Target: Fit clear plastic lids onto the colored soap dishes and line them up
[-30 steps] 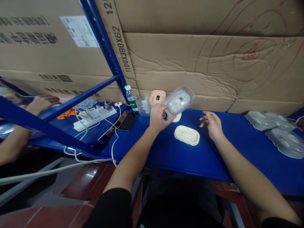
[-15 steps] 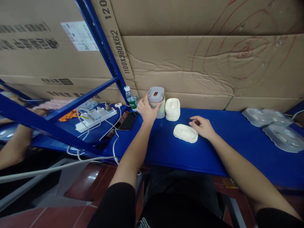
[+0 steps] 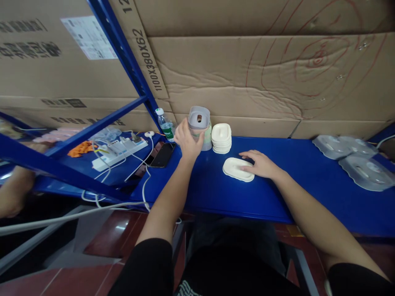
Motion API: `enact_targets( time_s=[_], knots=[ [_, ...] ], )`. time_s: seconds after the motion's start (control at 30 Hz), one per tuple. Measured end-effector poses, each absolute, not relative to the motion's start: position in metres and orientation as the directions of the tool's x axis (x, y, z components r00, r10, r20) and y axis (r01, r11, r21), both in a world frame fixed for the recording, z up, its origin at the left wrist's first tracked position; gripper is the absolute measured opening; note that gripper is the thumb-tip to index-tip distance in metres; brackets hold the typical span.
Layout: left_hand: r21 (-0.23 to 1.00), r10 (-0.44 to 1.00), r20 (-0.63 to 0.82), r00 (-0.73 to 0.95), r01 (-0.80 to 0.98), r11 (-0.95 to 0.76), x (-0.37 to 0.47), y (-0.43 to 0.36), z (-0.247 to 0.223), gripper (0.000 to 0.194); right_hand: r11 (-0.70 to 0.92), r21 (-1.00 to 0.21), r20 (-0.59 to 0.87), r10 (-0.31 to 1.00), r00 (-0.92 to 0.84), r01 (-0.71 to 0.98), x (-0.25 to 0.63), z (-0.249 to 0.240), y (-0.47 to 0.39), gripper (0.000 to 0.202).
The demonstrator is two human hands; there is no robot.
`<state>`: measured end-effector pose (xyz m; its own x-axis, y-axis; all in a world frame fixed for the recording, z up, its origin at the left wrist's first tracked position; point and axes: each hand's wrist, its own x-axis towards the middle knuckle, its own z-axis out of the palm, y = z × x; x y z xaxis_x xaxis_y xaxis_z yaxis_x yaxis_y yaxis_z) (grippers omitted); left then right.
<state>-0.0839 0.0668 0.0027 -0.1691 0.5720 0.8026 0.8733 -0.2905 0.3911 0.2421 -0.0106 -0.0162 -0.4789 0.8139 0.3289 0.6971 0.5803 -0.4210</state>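
My left hand (image 3: 189, 142) is wrapped round the near left side of a grey, rounded-square container (image 3: 199, 118), which has a small slot in its top and rests on or against a pale green stack (image 3: 207, 139). A pile of several cream trays (image 3: 221, 138) stands just right of it. Nearer to me, a cream oval tray (image 3: 234, 168) lies on the blue table. My right hand (image 3: 259, 163) reaches over that tray's right end, thumb and fingers apart, the thumb over the tray.
Left of my hand stand a water bottle (image 3: 166, 125) and a dark phone (image 3: 163, 155). A power strip (image 3: 120, 153) with white cables lies beyond the blue frame. Clear plastic packs (image 3: 365, 172) are at the right. Another person's arm (image 3: 18, 185) shows at far left.
My right hand has moved left over the oval tray. The grey container's top now tips more towards me, with my left hand still on it. The view has shifted slightly.
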Motion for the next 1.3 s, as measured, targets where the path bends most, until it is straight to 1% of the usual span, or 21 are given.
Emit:
enact_targets(
  time_s=[0.07, 0.13, 0.17, 0.2, 0.27, 0.3, 0.37, 0.43, 0.5, 0.57, 0.63, 0.7, 0.73, 0.8, 0.9, 0.97, 1.07, 1.2, 1.3],
  knots=[
    [0.358, 0.542, 0.834, -0.101, 0.846, -0.394, -0.08, 0.061, 0.004, 0.072, 0.609, -0.387, 0.245, 0.791, -0.56, 0.692, 0.243, -0.013, -0.012, 0.079],
    [0.299, 0.538, 0.842, 0.046, 0.79, -0.535, -0.072, 0.053, 0.005, 0.057, 0.632, -0.352, 0.167, 0.768, -0.618, 0.69, 0.242, -0.012, -0.014, 0.095],
    [0.268, 0.541, 0.83, 0.138, 0.751, -0.603, -0.067, 0.049, 0.005, 0.049, 0.637, -0.336, 0.141, 0.763, -0.631, 0.694, 0.241, -0.012, -0.015, 0.099],
    [0.241, 0.543, 0.807, 0.234, 0.708, -0.664, -0.061, 0.045, 0.005, 0.043, 0.637, -0.323, 0.128, 0.762, -0.635, 0.7, 0.241, -0.012, -0.016, 0.1],
    [0.203, 0.533, 0.732, 0.424, 0.611, -0.765, -0.048, 0.037, 0.003, 0.037, 0.635, -0.306, 0.133, 0.766, -0.629, 0.709, 0.24, -0.013, -0.017, 0.095],
    [0.193, 0.518, 0.687, 0.509, 0.559, -0.806, -0.043, 0.035, 0.001, 0.038, 0.639, -0.307, 0.143, 0.764, -0.629, 0.706, 0.239, -0.014, -0.016, 0.09],
    [0.189, 0.47, 0.605, 0.642, 0.459, -0.868, -0.034, 0.031, -0.004, 0.044, 0.654, -0.33, 0.181, 0.751, -0.634, 0.681, 0.24, -0.015, -0.015, 0.081],
    [0.199, 0.434, 0.552, 0.712, 0.392, -0.898, -0.03, 0.028, -0.009, 0.051, 0.672, -0.376, 0.248, 0.736, -0.63, 0.638, 0.242, -0.015, -0.014, 0.073],
    [0.229, 0.423, 0.524, 0.739, 0.356, -0.906, -0.028, 0.027, -0.012, 0.053, 0.685, -0.436, 0.337, 0.726, -0.6, 0.583, 0.245, -0.013, -0.012, 0.066],
    [0.274, 0.425, 0.521, 0.74, 0.326, -0.905, -0.029, 0.026, -0.011, 0.05, 0.694, -0.493, 0.43, 0.719, -0.546, 0.525, 0.248, -0.01, -0.012, 0.059],
    [0.304, 0.42, 0.549, 0.723, 0.295, -0.906, -0.03, 0.025, -0.007, 0.044, 0.687, -0.541, 0.502, 0.727, -0.469, 0.486, 0.251, -0.005, -0.012, 0.051],
    [0.305, 0.415, 0.589, 0.693, 0.285, -0.909, -0.03, 0.022, -0.003, 0.037, 0.646, -0.598, 0.541, 0.762, -0.356, 0.474, 0.254, -0.001, -0.012, 0.046],
    [0.299, 0.416, 0.607, 0.678, 0.29, -0.909, -0.029, 0.021, 0.0, 0.032, 0.61, -0.639, 0.543, 0.789, -0.288, 0.468, 0.255, 0.0, -0.011, 0.047],
    [0.283, 0.425, 0.625, 0.655, 0.317, -0.905, -0.027, 0.018, 0.004, 0.025, 0.523, -0.736, 0.505, 0.847, -0.164, 0.43, 0.257, 0.0, -0.008, 0.056],
    [0.243, 0.42, 0.615, 0.667, 0.345, -0.906, -0.024, 0.013, 0.008, 0.024, 0.443, -0.832, 0.447, 0.892, -0.07, 0.334, 0.258, -0.004, -0.003, 0.069],
    [0.205, 0.396, 0.601, 0.694, 0.346, -0.916, -0.023, 0.012, 0.011, 0.025, 0.436, -0.848, 0.447, 0.894, -0.036, 0.303, 0.258, -0.007, 0.002, 0.072],
    [0.137, 0.393, 0.61, 0.688, 0.397, -0.908, -0.024, 0.012, 0.019, 0.026, 0.418, -0.85, 0.452, 0.891, 0.037, 0.319, 0.261, -0.011, 0.009, 0.074],
    [0.042, 0.502, 0.641, 0.58, 0.627, -0.778, -0.027, 0.021, 0.034, 0.025, 0.407, -0.865, 0.452, 0.886, 0.104, 0.292, 0.269, -0.016, 0.017, 0.073],
    [0.012, 0.579, 0.628, 0.52, 0.738, -0.675, -0.023, 0.032, 0.039, 0.024, 0.417, -0.859, 0.464, 0.88, 0.106, 0.296, 0.272, -0.019, 0.02, 0.073]
  ],
)
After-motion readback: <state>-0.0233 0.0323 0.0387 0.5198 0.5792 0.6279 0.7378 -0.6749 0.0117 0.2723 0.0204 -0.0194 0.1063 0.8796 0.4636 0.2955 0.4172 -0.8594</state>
